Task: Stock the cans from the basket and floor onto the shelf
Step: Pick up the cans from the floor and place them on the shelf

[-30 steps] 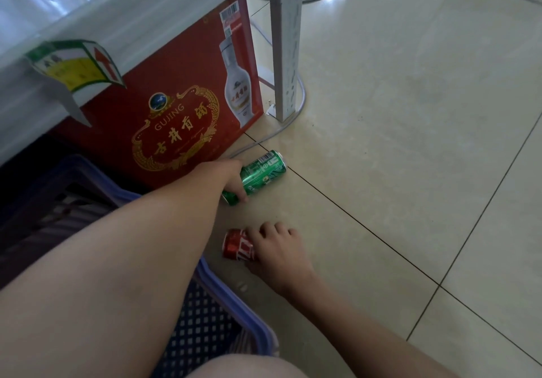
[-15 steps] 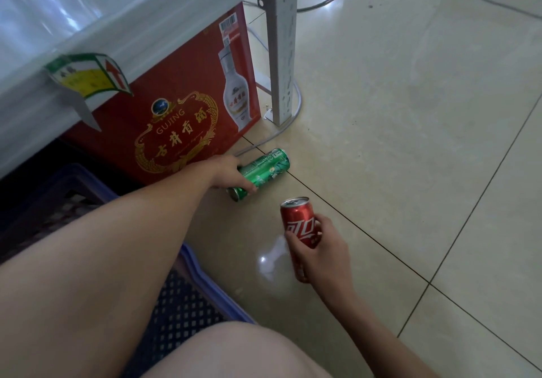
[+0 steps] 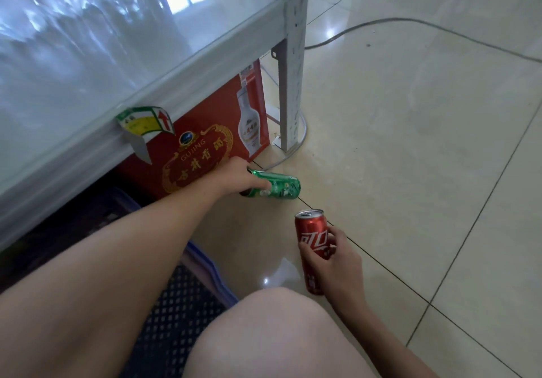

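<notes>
My left hand grips a green can that lies on its side just above the tiled floor, in front of a red box. Nearer to me, my right hand holds a slim red can upright, lifted off the floor. The shelf is a glossy grey-white board at the upper left, with a metal upright post at its corner. A blue basket shows at the lower left, mostly hidden behind my left arm and knee; its contents cannot be seen.
A red liquor carton stands under the shelf. A curled price tag hangs from the shelf edge. A grey cable runs across the floor and loops around the post's foot. Tiled floor extends to the right.
My right hand picked the red can up off the floor and turned it upright. My left hand closed on the green can and swung it a little to the right. The view rose toward the shelf.
</notes>
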